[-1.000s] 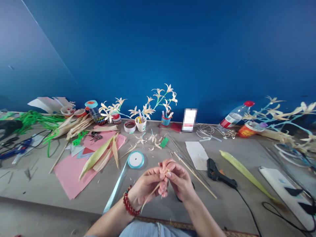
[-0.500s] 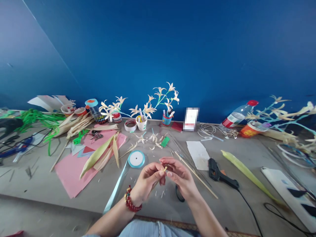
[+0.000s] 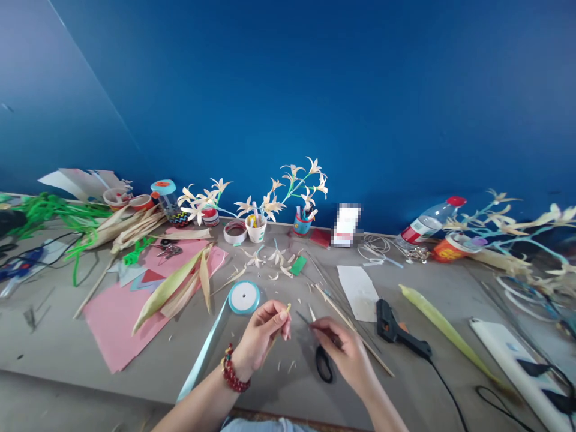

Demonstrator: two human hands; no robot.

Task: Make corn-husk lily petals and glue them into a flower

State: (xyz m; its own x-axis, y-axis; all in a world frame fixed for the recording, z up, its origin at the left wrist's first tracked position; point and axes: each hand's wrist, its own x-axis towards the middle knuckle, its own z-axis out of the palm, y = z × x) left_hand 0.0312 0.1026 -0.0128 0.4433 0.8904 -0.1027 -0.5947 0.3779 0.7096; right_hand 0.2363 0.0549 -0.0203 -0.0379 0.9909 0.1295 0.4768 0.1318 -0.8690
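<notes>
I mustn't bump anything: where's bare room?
Nearly bare grey tabletop: between pink paper sheets and shiny light-blue ribbon; narrowly, between black glue gun and long yellow-green husk. Crowded: along the blue wall, with pale pointed flowers.

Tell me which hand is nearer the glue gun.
Right. The right hand is left of the glue gun, apart from it; the left hand is farther off that way.

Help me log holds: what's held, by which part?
The left hand pinches a strip near one end; whether the right hand holds the scissors is unclear.
</notes>
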